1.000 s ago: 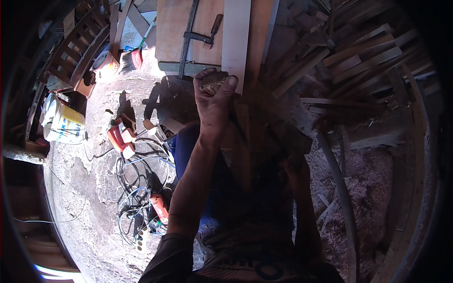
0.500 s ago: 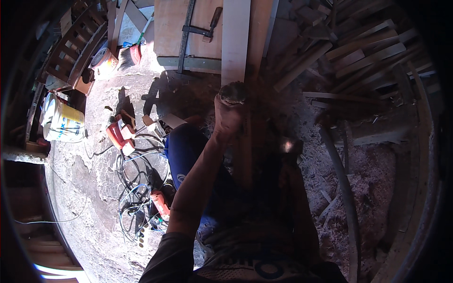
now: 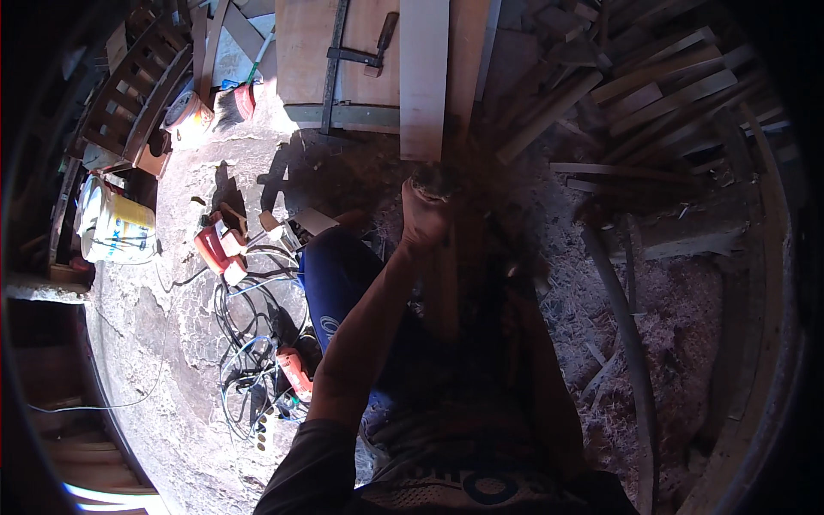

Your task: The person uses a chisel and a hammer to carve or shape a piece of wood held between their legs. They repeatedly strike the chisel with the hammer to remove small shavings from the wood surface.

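Observation:
My left hand (image 3: 424, 215) is closed around a short, thick tool with a dark, rounded, rough top end (image 3: 436, 180). Its lower part is hidden, so I cannot tell its kind. The fist is over a long wooden board (image 3: 442, 292) that runs away from me between my legs, just short of the near end of a pale plank (image 3: 423, 112). Deep shadow covers my right hand (image 3: 518, 309), low on the right; its fingers appear closed. A dark object with a faint glint (image 3: 539, 273) is beside it, too dim to name.
Ahead, a clamp (image 3: 365, 57) lies on a wooden panel (image 3: 300, 60). Left are a red power tool (image 3: 219, 247), an orange power tool (image 3: 294, 372), tangled cables (image 3: 249, 360), a white bucket (image 3: 118, 225) and a brush (image 3: 230, 106). Scrap wood (image 3: 661, 86) and shavings (image 3: 669, 326) cover the right.
My left hand and its tool have shifted slightly right and nearer to me, baring the plank's end. The shiny-ended object by my right hand has dropped into shadow.

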The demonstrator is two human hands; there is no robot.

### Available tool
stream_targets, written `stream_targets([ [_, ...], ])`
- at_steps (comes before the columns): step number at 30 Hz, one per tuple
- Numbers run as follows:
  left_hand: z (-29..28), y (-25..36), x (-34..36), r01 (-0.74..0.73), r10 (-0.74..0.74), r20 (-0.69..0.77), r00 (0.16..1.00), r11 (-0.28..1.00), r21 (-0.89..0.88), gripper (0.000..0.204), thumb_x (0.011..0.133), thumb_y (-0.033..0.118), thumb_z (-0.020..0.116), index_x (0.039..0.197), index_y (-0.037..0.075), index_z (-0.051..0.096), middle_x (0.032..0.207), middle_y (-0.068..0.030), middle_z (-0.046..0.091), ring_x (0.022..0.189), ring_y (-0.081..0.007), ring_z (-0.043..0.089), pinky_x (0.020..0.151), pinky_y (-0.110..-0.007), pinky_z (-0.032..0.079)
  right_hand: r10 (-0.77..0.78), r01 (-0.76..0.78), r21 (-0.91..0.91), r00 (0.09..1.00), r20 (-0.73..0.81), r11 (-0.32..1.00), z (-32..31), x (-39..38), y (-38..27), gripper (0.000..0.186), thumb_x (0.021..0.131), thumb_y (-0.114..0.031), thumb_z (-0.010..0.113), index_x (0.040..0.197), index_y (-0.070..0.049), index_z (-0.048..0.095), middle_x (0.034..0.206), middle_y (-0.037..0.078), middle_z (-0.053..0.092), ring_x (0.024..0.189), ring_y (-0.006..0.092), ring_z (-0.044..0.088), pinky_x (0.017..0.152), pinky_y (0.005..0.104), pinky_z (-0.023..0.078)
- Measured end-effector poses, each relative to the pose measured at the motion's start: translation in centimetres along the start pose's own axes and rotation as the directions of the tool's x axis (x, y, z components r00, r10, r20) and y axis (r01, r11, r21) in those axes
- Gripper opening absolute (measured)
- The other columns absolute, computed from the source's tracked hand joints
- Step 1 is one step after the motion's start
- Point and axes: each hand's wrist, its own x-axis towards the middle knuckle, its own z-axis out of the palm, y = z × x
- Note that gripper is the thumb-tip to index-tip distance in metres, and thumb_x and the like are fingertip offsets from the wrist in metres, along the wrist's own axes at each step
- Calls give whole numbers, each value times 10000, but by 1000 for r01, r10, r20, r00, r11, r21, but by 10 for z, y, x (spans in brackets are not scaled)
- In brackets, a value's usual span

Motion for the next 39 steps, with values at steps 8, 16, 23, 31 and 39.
stream_targets([
  [8, 5, -3, 3, -19, 19, -7, 1000, 1000, -21, 120, 792, 24, 673, 911, 10, 688, 825, 7, 674, 753, -88, 611, 666, -260, 492, -9, 7, -58, 999, -33, 998, -2, 2, -1, 184, 958, -320, 648, 967, -168, 544, 585, -27, 425, 429, 139, 452, 402, 349, 434],
  [16, 7, -2, 5, -39, 40, -23, 999, 999, 14, 55, 787, 29, 670, 840, 16, 669, 779, 24, 645, 711, -69, 581, 621, -251, 465, 4, -5, -28, 1000, -31, 1000, 14, -10, -8, 208, 961, -333, 645, 908, -165, 534, 585, -29, 427, 422, 140, 444, 401, 340, 425],
  [23, 1, -16, 7, -15, 12, -97, 995, 999, -30, 48, 811, 43, 654, 767, 48, 634, 717, 36, 600, 618, -52, 538, 533, -239, 420, -32, 32, -3, 999, -26, 999, 10, -6, -5, 199, 960, -324, 645, 906, -154, 555, 579, -27, 440, 427, 141, 456, 408, 338, 441],
  [31, -32, -27, 11, -206, 202, 48, 978, 971, 118, 71, 831, 4, 590, 787, 33, 638, 702, 7, 607, 577, -118, 568, 523, -288, 471, 10, -11, -27, 1000, -24, 1000, 1, 0, -3, 233, 944, -346, 667, 899, -146, 555, 578, -13, 449, 437, 150, 476, 412, 341, 449],
  [39, 9, -7, 1, -8, 6, -34, 999, 998, -67, 58, 776, 27, 680, 834, 22, 677, 775, -3, 669, 703, -79, 612, 619, -264, 488, -275, 256, -201, 959, -72, 946, 38, -27, -14, 311, 898, -136, 673, 1164, -68, 525, 666, 7, 505, 457, 140, 497, 415, 319, 473],
])
